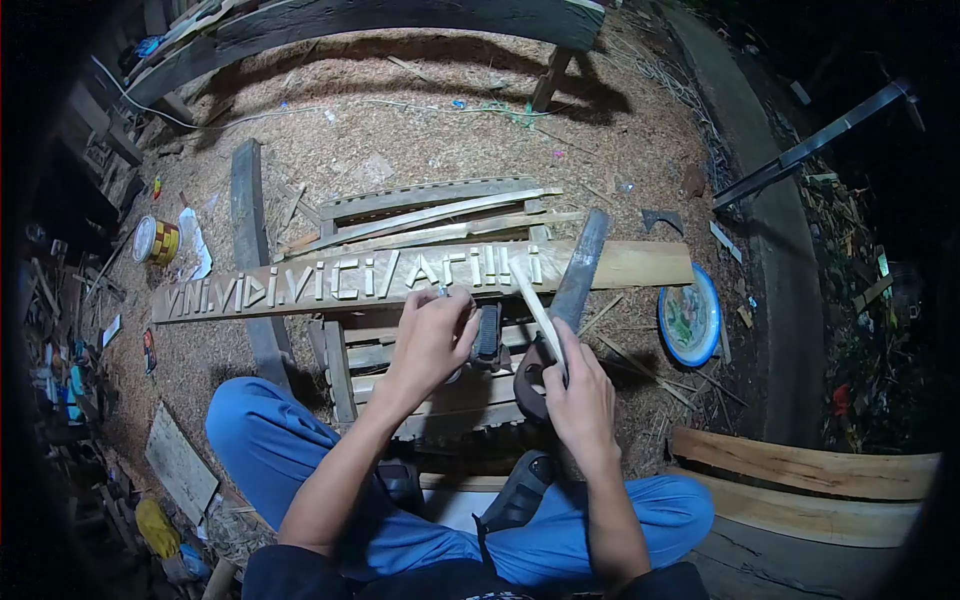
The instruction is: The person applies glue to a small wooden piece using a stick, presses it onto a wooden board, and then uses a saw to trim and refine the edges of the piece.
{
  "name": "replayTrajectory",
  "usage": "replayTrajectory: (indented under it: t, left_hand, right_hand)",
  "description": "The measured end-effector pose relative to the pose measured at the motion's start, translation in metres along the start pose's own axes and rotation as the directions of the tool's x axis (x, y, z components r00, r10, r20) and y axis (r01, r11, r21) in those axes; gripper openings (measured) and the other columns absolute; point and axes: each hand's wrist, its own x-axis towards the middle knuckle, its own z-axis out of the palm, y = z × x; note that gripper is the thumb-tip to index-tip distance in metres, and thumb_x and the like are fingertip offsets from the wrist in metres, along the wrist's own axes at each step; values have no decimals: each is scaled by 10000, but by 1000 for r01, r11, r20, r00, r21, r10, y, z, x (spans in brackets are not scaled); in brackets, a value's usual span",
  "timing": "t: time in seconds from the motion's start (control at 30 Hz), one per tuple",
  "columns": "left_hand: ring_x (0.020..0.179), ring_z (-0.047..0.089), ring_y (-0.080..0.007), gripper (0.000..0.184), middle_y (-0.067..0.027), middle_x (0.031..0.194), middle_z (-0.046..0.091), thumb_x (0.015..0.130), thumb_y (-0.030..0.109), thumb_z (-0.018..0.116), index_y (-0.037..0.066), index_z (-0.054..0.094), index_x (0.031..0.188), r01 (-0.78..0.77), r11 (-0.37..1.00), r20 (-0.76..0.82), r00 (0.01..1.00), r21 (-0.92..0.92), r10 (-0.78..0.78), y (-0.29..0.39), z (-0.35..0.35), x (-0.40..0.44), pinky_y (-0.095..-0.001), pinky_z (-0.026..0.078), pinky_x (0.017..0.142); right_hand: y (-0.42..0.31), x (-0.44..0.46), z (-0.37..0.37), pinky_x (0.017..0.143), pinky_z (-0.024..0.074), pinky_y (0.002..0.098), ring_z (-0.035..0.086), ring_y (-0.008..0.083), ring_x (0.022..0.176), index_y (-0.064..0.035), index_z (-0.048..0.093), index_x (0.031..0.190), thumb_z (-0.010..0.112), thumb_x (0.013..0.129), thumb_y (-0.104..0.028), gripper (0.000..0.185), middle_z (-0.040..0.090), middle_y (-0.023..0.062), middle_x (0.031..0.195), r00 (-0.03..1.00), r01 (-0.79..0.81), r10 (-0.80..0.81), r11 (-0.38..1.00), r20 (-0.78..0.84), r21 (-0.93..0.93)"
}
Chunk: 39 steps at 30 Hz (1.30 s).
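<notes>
A long board (640, 265) lies crosswise before me, with raised wooden letters (345, 278) along it. My right hand (580, 395) is closed round a thin pale wood strip (535, 305), whose far end reaches over the board near the last letters. A handsaw (583, 265) rests across the board just right of the strip, its dark handle (532, 390) beside my right hand. My left hand (437, 335) is at the board's near edge, its fingers curled together in a pinch; what they hold is too small to make out. A dark tool (488, 335) lies between my hands.
Slatted wood (345, 370) is under the board, with loose strips (440, 215) behind. A blue-rimmed basin (708, 335) stands right, a yellow-and-red tin (157, 241) left. Planks (800, 465) lie at lower right; a heavy beam (400, 25) spans the back.
</notes>
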Motion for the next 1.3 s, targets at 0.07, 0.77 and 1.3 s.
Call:
replayTrajectory:
  t: [0.07, 0.77, 1.3]
  left_hand:
    - [685, 596, -327, 145, -124, 659, 596, 902, 153, 659, 54, 563, 857, 16, 1000, 77, 997, 14, -18, 3, 2, -2, -427, 416, 881]
    - [734, 621, -272, 189, -82, 691, 641, 850, 269, 755, 96, 679, 838, -63, 998, 173, 983, 0, 62, 9, 19, -4, -437, 416, 926]
    - [848, 612, -284, 223, -90, 758, 665, 830, 272, 778, 67, 705, 783, -103, 994, 85, 991, 37, 100, 15, 30, -3, -445, 396, 982]
  right_hand:
    - [8, 2, 10, 761, 506, 542, 629, 461, 864, -154, 425, 1469, 525, 934, -156, 544, 577, 235, 1002, 999, -39, 39, 999, -7, -21]
    - [49, 3, 35, 779, 486, 516, 601, 435, 859, -121, 409, 1505, 489, 947, -55, 568, 536, 240, 979, 998, -65, 67, 994, -14, 88]
    - [58, 11, 45, 770, 499, 539, 609, 476, 878, -102, 347, 1534, 503, 950, -61, 606, 525, 265, 1023, 999, -36, 34, 996, 15, 87]
